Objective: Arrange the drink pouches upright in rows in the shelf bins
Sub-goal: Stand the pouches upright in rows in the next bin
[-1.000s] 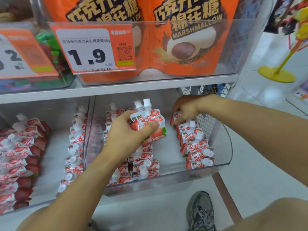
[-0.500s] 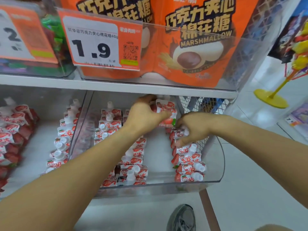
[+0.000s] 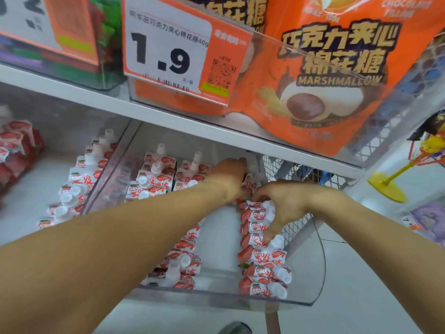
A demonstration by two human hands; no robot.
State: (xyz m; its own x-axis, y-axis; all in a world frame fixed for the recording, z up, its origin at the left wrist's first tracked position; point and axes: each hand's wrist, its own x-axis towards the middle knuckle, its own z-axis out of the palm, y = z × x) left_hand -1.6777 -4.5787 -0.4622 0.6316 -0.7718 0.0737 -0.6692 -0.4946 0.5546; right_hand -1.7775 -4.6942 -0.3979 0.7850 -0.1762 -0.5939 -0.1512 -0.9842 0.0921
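Both hands work deep in the right-hand bin (image 3: 315, 280). Left hand (image 3: 228, 177) reaches to the bin's back right corner, its fingers curled out of sight round a pouch (image 3: 249, 185) whose red-and-white edge shows just beside the knuckles; the grip itself is hidden behind the hand. Right hand (image 3: 286, 203) sits just to the right of it, nearly touching, its fingers spread and bent down onto the tops of the right row (image 3: 262, 256), with the thumb low against a pouch about midway along; it presses rather than grips. That row runs from the two hands toward the front wall, the pouches leaning back on one another with white caps to the right. A middle row (image 3: 183, 261) passes under the left forearm, and a left row (image 3: 154, 179) stands at the back with caps up. In the neighbouring bin (image 3: 108, 179) a further row (image 3: 79, 186) lines the dividing wall, beside loose pouches (image 3: 14, 145) at far left. Above the shelf (image 3: 192, 124) hang a price tag (image 3: 178, 54) reading 1.9 and an orange marshmallow bag (image 3: 337, 75). Compared with half a second ago, the left hand has pushed farther back and lower, so the pouch it held in plain view is now mostly hidden, and the right hand has slid forward, opening over the row.
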